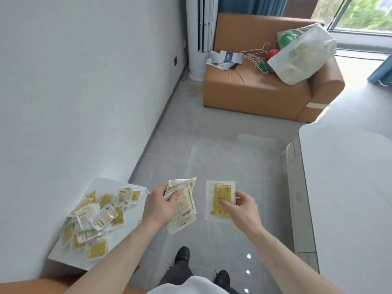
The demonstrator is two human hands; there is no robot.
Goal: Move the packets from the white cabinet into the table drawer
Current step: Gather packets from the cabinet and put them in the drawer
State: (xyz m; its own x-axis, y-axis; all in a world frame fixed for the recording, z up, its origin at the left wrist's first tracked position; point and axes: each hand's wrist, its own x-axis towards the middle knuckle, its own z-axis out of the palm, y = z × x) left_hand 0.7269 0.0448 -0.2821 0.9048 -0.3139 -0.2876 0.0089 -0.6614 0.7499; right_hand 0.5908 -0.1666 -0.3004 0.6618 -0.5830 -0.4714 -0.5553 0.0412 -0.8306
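a grey tiled floor point(212, 145) runs back to a tan sofa point(265, 88) strewn with a white plastic bag point(301, 58), wire hangers point(256, 56) and papers point(224, 58), with a tall white floor unit point(200, 37) beside it and a window point(364, 13) at the far right. a white table point(350, 198) fills the right edge. low on the left, against the wall, the white cabinet point(131, 228) carries a loose heap of packets point(97, 217), yellow and clear, overlapping one another. the left hand point(159, 206) holds a bunch of packets point(182, 204) over the floor, thumb across the front and fingers curled behind. just beside it the right hand point(244, 209) pinches a single yellow packet point(220, 200), thumb at its right edge and a fingertip pressed on its face. black shoes point(183, 254) show below.
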